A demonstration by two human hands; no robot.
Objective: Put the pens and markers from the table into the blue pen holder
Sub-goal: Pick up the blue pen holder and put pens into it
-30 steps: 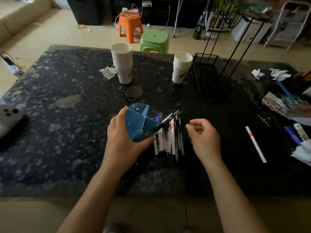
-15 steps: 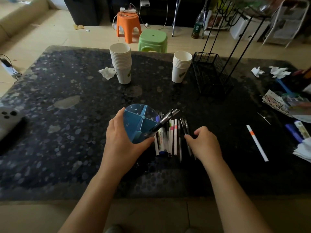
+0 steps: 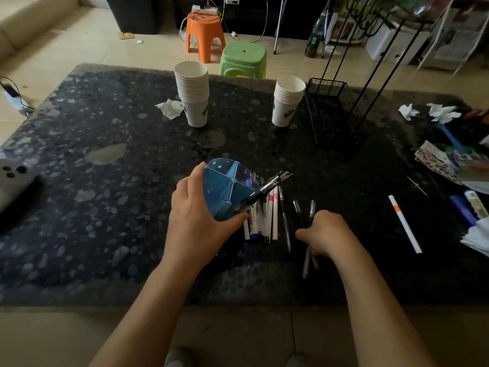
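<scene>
In the head view, the blue pen holder (image 3: 227, 192) is gripped at frame centre by the left hand (image 3: 197, 221), tilted, with one dark pen (image 3: 270, 185) sticking out. Loose pens (image 3: 267, 215) on the desk (image 3: 105, 207) are partly hidden behind it. Two dark pens (image 3: 308, 256) are clasped in the right hand (image 3: 326, 233), whose fingers are curled under and out of sight.

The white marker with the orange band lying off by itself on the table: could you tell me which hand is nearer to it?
Right. The right hand, closed on two dark pens, sits just left of the white marker. The left hand is farther left, gripping the blue pen holder.
</scene>
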